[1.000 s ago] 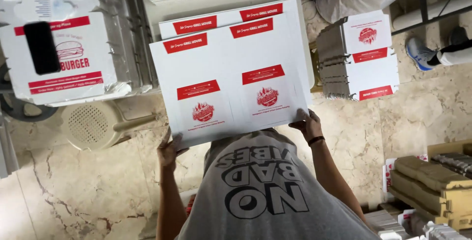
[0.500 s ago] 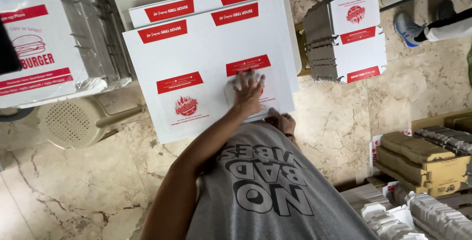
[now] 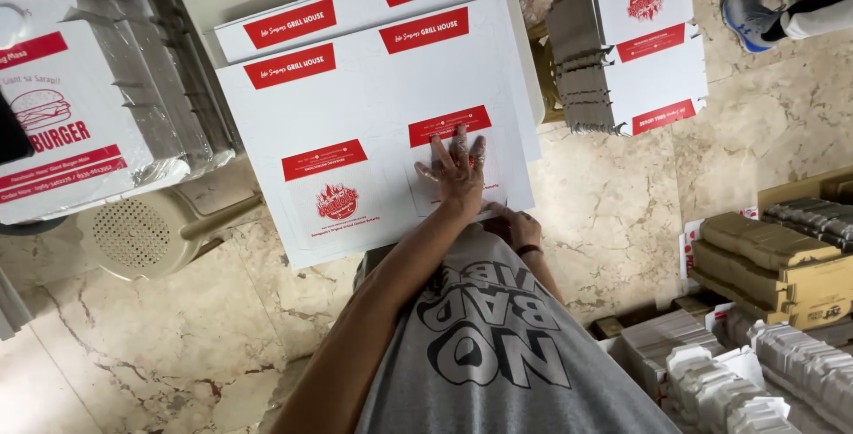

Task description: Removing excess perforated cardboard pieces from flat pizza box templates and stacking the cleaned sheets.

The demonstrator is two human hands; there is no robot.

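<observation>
Left hand: left hand (image 3: 458, 170) lies flat, palm down, fingers (image 3: 459, 142) spread and straight, pressing on the flat white box blank (image 3: 355, 105); it grips nothing.
Contact point: the palm covers a red round mark on the right printed panel, just under a red strip.
Right hand: right hand (image 3: 518, 226) sits at the near right edge of the blank, by the person's chest; fingers curl at the edge, a dark band on the wrist. Whether it pinches the card or only touches it, cannot tell.
Box blank: unfolded, white with red label strips, lying tilted in front of the person; a second like sheet (image 3: 355, 3) lies under it, its far edge showing.
Blank's support: hidden beneath the card; cannot tell what bears it.
Left of the blank: a clear plastic-wrapped bundle (image 3: 80, 123) of white printed cartons, cut off by the frame edge; a beige round plastic stool (image 3: 133, 234) stands on the marble floor (image 3: 160, 354) beside it.
Upper right: a stack of folded white cartons (image 3: 640, 43), grey corrugated edges showing.
Lower right: brown cardboard stacks (image 3: 782, 261) and white folded pieces (image 3: 737, 381) packed together; contents hard to make out.
Top right corner: a shoe (image 3: 751, 16) of another person, mostly cut off.
Foreground: grey printed shirt (image 3: 498, 345) blocks the near floor.
</observation>
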